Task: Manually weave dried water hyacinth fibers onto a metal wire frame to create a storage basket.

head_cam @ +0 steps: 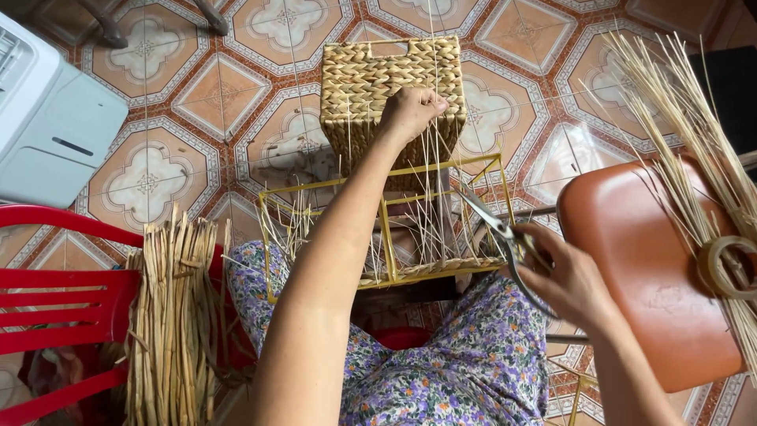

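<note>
The left hand [412,110] is raised over the middle of the scene, and its fingers are pinched together around the upper ends of several thin straw strands [430,197]. These strands stand up from a yellow wire frame [384,229], which rests on the lap of the person, on a flowered cloth [473,363]. A low woven band runs along the near side of the frame. The right hand [572,284] is at the right of the frame and grips the handles of a pair of scissors [493,225]; the blades are parted and point to the far left, towards the strands.

Behind the frame, farther away on the tiled floor [221,95], stands a finished woven basket [392,87]. On the right is an orange plastic stool [646,268] with a bundle of thin reeds [686,118] and a roll of tape [725,268] on it. On the left a red plastic chair [63,292] stands beside a sheaf of flat dry straw [169,315]. A white appliance [47,126] is at the far left.
</note>
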